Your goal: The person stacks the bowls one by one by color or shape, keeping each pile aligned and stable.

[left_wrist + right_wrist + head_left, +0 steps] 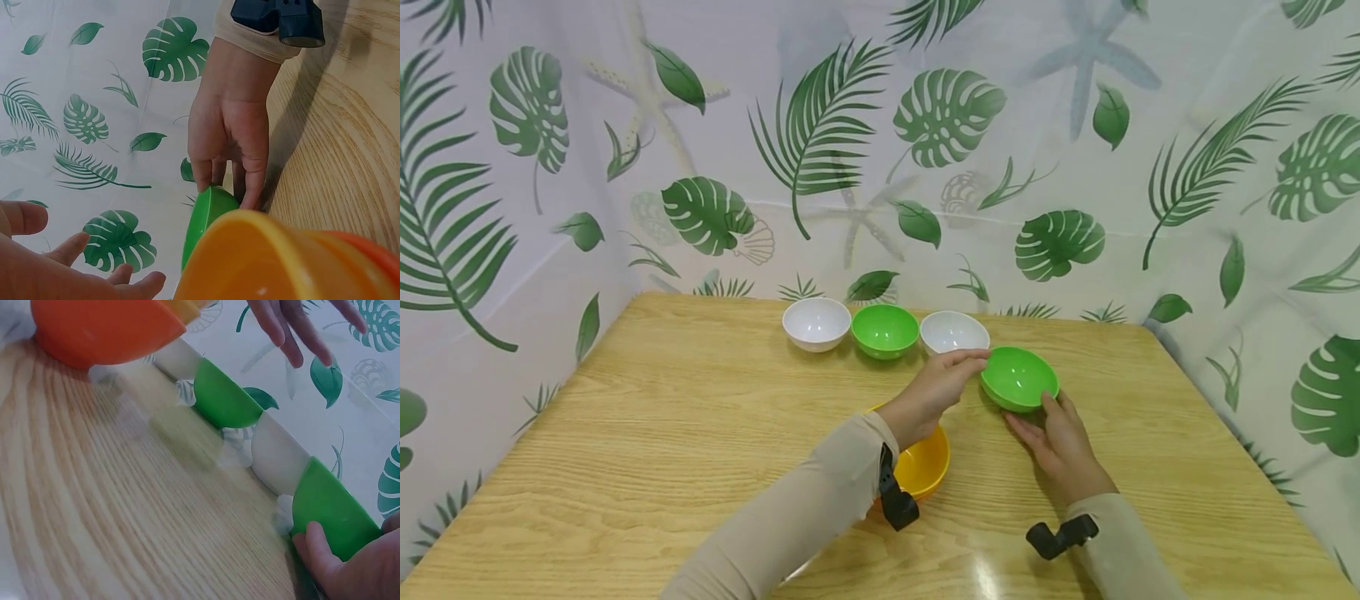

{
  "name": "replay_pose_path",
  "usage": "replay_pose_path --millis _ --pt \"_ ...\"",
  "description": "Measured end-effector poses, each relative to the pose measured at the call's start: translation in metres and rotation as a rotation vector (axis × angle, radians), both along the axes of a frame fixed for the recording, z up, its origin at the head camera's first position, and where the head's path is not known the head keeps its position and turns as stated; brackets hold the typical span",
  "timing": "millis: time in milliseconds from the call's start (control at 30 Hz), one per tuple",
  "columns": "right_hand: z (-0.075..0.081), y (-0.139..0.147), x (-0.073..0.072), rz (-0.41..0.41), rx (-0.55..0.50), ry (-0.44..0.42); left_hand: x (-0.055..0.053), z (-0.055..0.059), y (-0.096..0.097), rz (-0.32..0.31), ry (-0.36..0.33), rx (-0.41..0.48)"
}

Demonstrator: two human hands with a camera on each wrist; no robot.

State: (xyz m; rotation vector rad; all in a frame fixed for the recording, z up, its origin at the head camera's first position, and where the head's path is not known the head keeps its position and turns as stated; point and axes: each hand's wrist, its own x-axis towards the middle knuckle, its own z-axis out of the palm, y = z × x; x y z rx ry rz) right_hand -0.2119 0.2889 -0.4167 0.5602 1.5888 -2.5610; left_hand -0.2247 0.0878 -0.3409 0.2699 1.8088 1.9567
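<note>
My right hand (1060, 446) holds a green bowl (1018, 379) at its near right rim, with the thumb at the edge and fingers against the outer side. In the right wrist view this green bowl (337, 509) stands beside a white bowl (278, 453). My left hand (928, 396) hovers at the bowl's left rim, its fingers extended. The left wrist view shows those fingers (69, 250) spread and holding nothing. Under my left forearm sits a yellow bowl (928, 467), nested in an orange one (106, 331); the arm partly hides them.
A row along the table's back edge has a white bowl (817, 325), a second green bowl (885, 332) and another white bowl (955, 332). The wooden table (662, 433) meets a leaf-patterned cloth (850, 167) behind and at both sides.
</note>
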Motion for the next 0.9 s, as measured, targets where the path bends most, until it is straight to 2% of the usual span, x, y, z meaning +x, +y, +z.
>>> replay_pose_path --millis 200,367,600,700,900 --pt "0.002 -0.002 0.002 -0.018 -0.050 0.019 0.000 -0.001 0.000 -0.005 -0.011 0.009" --pt "0.004 -0.003 0.006 -0.022 -0.043 0.029 0.000 -0.002 -0.002 -0.014 -0.024 0.015" --pt "0.006 -0.003 0.016 0.032 0.086 0.080 0.000 -0.006 -0.002 0.025 -0.017 0.014" --pt "0.007 -0.004 0.021 0.043 0.134 0.097 0.000 -0.007 -0.002 0.024 -0.039 0.045" --pt "0.012 -0.008 0.027 0.042 0.152 0.117 -0.001 -0.007 -0.002 0.023 -0.084 0.101"
